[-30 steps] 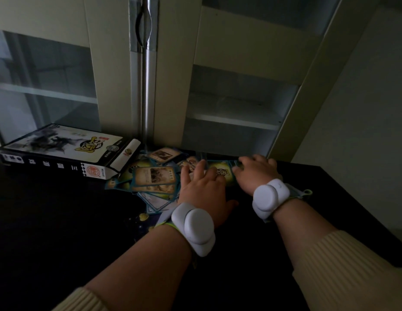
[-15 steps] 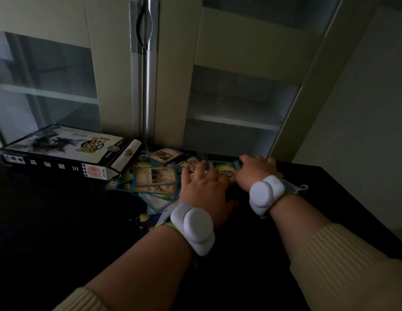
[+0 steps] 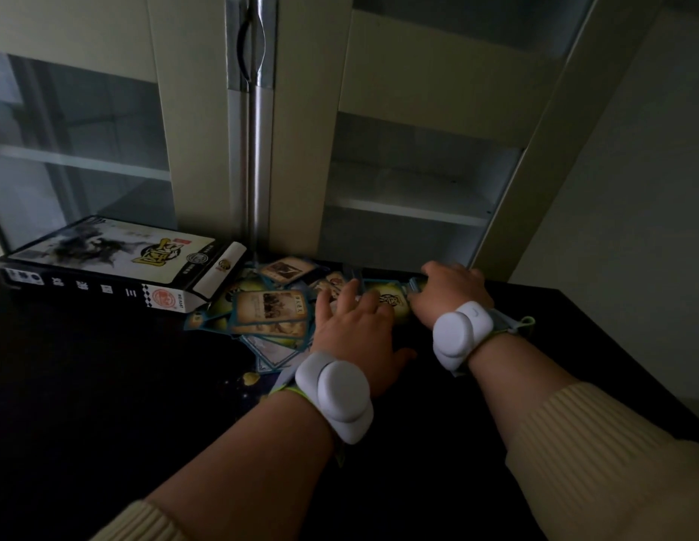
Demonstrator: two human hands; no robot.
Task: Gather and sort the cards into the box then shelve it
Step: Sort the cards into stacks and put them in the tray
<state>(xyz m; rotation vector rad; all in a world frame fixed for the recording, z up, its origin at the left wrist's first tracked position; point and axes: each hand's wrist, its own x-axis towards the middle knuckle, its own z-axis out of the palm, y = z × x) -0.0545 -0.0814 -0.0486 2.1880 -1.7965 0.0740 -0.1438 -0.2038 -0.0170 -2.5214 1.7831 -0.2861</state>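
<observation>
A loose heap of game cards (image 3: 271,310) lies spread on the dark table (image 3: 106,404), close to the cabinet. The card box (image 3: 109,263) lies flat at the left, its end flap open toward the heap. My left hand (image 3: 355,333) rests palm down on the right part of the heap, fingers spread. My right hand (image 3: 449,290) sits further right and back, fingers curled onto the edge of some cards there. Both wrists carry white bands. Cards under the hands are hidden.
A pale cabinet stands behind the table, with a glass door (image 3: 78,142) at the left, a metal handle (image 3: 254,44) in the middle, and an open compartment with a shelf (image 3: 410,212) at the right. The table's right edge runs diagonally past my right forearm.
My right hand has slid a little left toward the heap, pushing cards inward. My left hand stays where it was on the cards.
</observation>
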